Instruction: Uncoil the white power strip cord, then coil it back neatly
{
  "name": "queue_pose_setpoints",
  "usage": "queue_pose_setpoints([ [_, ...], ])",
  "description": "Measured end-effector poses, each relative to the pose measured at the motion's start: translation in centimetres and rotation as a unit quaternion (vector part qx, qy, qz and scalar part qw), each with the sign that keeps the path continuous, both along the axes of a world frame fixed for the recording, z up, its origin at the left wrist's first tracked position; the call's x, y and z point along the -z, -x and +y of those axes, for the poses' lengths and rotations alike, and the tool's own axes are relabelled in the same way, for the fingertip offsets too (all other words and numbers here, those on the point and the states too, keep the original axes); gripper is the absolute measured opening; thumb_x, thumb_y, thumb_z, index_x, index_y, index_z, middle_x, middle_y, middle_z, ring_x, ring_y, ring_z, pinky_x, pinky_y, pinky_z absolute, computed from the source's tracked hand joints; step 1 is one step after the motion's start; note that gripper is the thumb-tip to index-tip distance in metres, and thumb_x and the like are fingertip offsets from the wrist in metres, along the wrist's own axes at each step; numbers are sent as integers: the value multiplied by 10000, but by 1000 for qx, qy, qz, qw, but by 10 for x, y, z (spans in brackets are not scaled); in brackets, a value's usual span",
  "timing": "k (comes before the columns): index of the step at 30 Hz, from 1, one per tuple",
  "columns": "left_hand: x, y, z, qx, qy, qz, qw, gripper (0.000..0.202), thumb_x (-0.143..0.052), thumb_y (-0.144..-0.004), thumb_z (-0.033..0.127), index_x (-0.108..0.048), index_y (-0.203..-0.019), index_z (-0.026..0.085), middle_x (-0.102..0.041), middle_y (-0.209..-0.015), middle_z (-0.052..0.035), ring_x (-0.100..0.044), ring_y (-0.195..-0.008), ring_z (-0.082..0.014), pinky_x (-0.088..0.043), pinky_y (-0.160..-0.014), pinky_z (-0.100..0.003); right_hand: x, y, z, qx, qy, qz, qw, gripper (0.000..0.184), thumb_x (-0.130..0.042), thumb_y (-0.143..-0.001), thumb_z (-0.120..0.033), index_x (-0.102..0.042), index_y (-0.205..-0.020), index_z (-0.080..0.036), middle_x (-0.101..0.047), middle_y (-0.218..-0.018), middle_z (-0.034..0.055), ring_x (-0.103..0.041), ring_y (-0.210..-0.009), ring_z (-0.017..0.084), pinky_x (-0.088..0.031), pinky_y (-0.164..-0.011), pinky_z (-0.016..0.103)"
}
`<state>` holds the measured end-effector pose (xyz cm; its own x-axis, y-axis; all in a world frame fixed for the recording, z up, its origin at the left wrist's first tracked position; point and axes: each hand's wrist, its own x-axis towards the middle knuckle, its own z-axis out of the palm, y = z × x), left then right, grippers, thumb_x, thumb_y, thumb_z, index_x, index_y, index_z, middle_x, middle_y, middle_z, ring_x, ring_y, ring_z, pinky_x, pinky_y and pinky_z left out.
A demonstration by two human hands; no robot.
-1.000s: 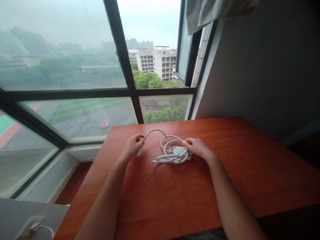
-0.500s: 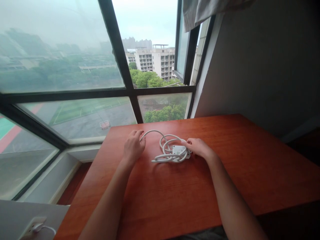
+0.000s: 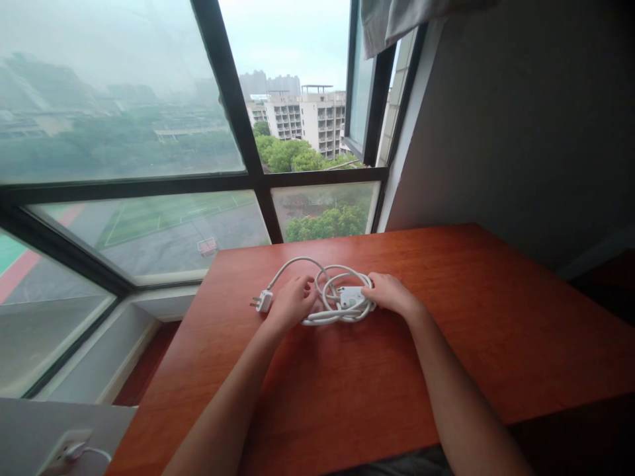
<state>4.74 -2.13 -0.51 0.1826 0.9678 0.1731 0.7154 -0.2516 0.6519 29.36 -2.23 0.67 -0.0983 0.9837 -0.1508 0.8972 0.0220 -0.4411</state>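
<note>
A white power strip [image 3: 351, 296] lies on the brown table with its white cord [image 3: 342, 318] looped loosely around it. My right hand [image 3: 393, 292] grips the strip's right end, thumb on the near side, where loops of cord also pass. Just left of the coil is my left hand [image 3: 296, 299], fingers curved and slightly apart, close to the cord loops; whether a fingertip touches them is unclear. The cord arcs over behind this hand to a white plug [image 3: 264, 301], which rests on the tabletop with its metal prongs pointing left.
The wooden table [image 3: 317, 390] reaches to the window [image 3: 325, 208] at the back and the grey wall [image 3: 506, 132] at the right. A curtain [image 3: 397, 23] hangs at the top. Low at the left, a wall socket [image 3: 67, 449] holds another white plug.
My left hand has let go of the plug end and moved right, toward the coil. The plug now shows on the table. My right hand stays at the strip's end.
</note>
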Motion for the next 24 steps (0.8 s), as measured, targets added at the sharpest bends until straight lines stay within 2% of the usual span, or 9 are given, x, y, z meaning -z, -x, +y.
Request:
queue_pose_setpoints([
  [4,5,2,3,-4,43,-12,999,277,-598,-786,282,-652,-1038,181,-695,-751,-54,-651,-727,-223,-458,-676,-296,1,0,1,1,-9,-1,1000,198,-514,-783,-240,-654,-894,-155,-711,-805,102,-628,-680,197,-344,-577,248],
  [6,9,-1,3,6,75,-65,995,335,-590,-799,278,-604,-1116,168,-693,-752,-48,-662,-697,-211,-473,-654,-292,3,0,2,-1,-21,-1,1000,180,-515,-777,-225,-637,-888,-154,-707,-834,104,-623,-698,195,-338,-579,246],
  [8,13,-6,3,15,124,-150,981,335,-594,-805,280,-566,-1117,162,-688,-764,-45,-668,-652,-194,-486,-597,-275,6,-1,3,-5,-37,2,999,163,-524,-773,-216,-627,-885,-156,-705,-869,105,-622,-745,199,-339,-594,242],
  [11,13,-14,0,16,226,-288,931,264,-609,-810,277,-530,-1031,156,-689,-802,-59,-680,-639,-172,-504,-550,-247,11,-2,5,-10,-57,27,998,161,-533,-775,-199,-622,-905,-166,-703,-905,89,-621,-811,196,-354,-639,233],
  [14,8,-16,-4,3,304,-387,871,258,-654,-793,258,-505,-978,156,-700,-854,-82,-699,-693,-159,-538,-615,-242,15,-4,7,-19,-74,70,995,167,-523,-781,-172,-628,-911,-179,-705,-900,62,-620,-817,180,-376,-680,227],
  [17,2,-13,-7,6,327,-418,847,283,-712,-764,286,-491,-887,158,-704,-870,-95,-707,-732,-159,-553,-685,-253,18,-4,9,-28,-93,111,989,226,-511,-794,-151,-646,-970,-192,-710,-911,45,-621,-820,173,-397,-710,224],
  [20,2,-11,-8,11,331,-419,845,335,-742,-746,329,-472,-856,164,-704,-863,-96,-706,-730,-162,-556,-699,-271,19,-4,9,-32,-110,128,985,283,-497,-815,-154,-650,-1048,-204,-712,-932,39,-624,-829,174,-410,-733,228],
  [24,5,-11,-7,11,324,-436,839,313,-722,-756,298,-451,-850,170,-699,-870,-83,-709,-752,-164,-553,-703,-271,19,-3,9,-29,-116,111,987,263,-496,-828,-174,-648,-1038,-211,-713,-928,41,-626,-833,182,-406,-732,235],
])
